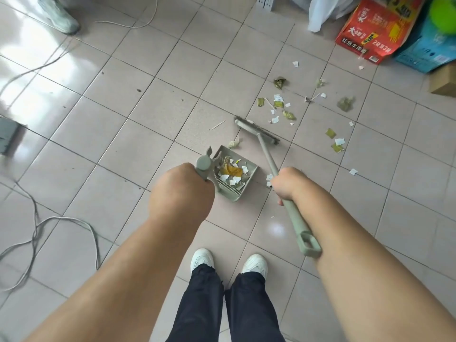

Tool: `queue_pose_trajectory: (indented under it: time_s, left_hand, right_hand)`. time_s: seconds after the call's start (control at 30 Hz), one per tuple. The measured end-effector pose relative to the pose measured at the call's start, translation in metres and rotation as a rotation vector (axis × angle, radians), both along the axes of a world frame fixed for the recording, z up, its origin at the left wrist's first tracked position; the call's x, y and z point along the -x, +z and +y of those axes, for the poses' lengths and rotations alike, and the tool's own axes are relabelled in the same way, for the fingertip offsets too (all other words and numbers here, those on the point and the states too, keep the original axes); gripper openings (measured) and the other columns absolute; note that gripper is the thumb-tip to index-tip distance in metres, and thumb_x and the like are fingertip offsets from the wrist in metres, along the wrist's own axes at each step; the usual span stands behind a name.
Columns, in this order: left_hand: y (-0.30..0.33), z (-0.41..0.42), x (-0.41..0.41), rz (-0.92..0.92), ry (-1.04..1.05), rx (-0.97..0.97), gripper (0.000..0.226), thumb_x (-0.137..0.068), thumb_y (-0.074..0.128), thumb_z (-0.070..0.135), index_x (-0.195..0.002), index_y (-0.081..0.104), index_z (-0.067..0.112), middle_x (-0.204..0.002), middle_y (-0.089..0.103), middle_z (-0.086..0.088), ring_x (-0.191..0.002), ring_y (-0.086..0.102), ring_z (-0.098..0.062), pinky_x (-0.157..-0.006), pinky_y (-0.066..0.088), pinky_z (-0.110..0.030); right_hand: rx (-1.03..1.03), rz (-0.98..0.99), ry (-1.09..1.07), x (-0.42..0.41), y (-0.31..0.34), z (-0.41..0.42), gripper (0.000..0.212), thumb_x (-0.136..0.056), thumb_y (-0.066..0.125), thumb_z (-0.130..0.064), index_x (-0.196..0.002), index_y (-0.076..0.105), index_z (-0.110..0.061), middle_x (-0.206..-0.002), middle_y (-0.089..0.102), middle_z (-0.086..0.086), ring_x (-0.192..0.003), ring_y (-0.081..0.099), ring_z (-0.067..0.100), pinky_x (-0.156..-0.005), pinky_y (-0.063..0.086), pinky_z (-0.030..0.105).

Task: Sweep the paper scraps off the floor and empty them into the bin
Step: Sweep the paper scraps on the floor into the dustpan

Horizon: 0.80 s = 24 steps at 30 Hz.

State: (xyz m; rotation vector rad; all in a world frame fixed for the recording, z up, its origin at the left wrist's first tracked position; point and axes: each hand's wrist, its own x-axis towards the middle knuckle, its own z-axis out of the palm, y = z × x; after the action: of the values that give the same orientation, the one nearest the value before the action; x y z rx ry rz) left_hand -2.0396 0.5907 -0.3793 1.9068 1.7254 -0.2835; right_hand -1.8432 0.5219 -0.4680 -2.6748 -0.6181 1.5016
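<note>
Paper scraps, white and yellow-green torn pieces (278,104), lie scattered across the pale tiled floor (153,99), most of them beyond the broom head and up to the right of both hands. A second lot of scraps (232,171) sits inside the grey-green plastic dustpan (249,180), just beyond the left hand. A few white bits (269,180) lie on the floor between the dustpan and the right hand.

The left hand (181,191) is closed around the grey-green dustpan handle (203,165), knuckles up; the pan rests on the floor ahead of it.

The right hand (287,183) grips the grey-green broom handle (293,213) partway along its length. The handle's looped end lies against the right forearm. The flat grey-bristled broom head (256,130) is down at the floor, just beyond the dustpan and near the main scatter of scraps.

A red printed cardboard box (375,30) and a blue box (424,50) stand at the upper right, a white plastic bag (323,13) beside them. Grey cables (37,233) trail over the floor at left. The person's white shoes (202,259) show at the bottom.
</note>
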Motion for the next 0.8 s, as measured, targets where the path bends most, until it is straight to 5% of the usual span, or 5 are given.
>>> queue_pose_trajectory:
  time_s: [0.2,0.3,0.47,0.67,0.8]
  left_hand:
    - [0.001,0.002,0.007,0.001,0.026,0.000,0.008,-0.078,0.046,0.025,-0.075,0.051,0.018,-0.068,0.057,-0.003,-0.060,0.050,-0.024,-0.045,0.030,-0.024]
    - [0.001,0.002,0.007,-0.012,0.019,0.009,0.009,-0.077,0.047,0.027,-0.072,0.048,0.019,-0.066,0.055,-0.002,-0.059,0.050,-0.023,-0.045,0.031,-0.024]
    - [0.001,0.007,0.017,-0.024,0.038,-0.004,0.010,-0.077,0.046,0.025,-0.070,0.047,0.019,-0.064,0.055,-0.001,-0.055,0.047,-0.020,-0.043,0.028,-0.024]
    - [0.000,0.026,0.045,0.027,0.090,-0.029,0.013,-0.078,0.046,0.025,-0.067,0.046,0.017,-0.062,0.056,-0.003,-0.054,0.049,-0.020,-0.043,0.029,-0.024]
    - [-0.004,0.041,0.059,0.048,0.134,-0.051,0.014,-0.078,0.045,0.027,-0.067,0.046,0.017,-0.061,0.056,-0.004,-0.054,0.049,-0.022,-0.043,0.029,-0.025]
  right_hand:
    - [0.122,0.118,0.079,0.048,0.001,-0.036,0.023,-0.092,0.037,-0.009,-0.111,0.047,-0.002,-0.064,0.055,0.012,-0.024,0.051,0.016,-0.033,0.038,0.017]
    - [0.098,0.162,-0.012,0.045,0.027,-0.066,0.010,-0.090,0.038,-0.013,-0.094,0.047,-0.012,-0.067,0.053,0.010,-0.025,0.050,0.015,-0.035,0.040,0.015]
    - [-0.010,0.191,-0.221,0.025,0.065,-0.066,0.017,-0.089,0.044,-0.012,-0.077,0.050,-0.021,-0.055,0.050,0.008,-0.024,0.044,0.014,-0.035,0.039,0.015]
    - [-0.119,0.084,-0.215,0.007,0.041,-0.010,0.016,-0.090,0.041,-0.011,-0.076,0.050,-0.015,-0.057,0.050,0.009,-0.024,0.044,0.013,-0.039,0.041,0.018]
    - [-0.126,-0.002,-0.230,-0.003,0.002,0.038,0.023,-0.082,0.040,-0.009,-0.099,0.054,-0.005,-0.060,0.056,0.014,-0.037,0.053,0.021,-0.051,0.048,0.030]
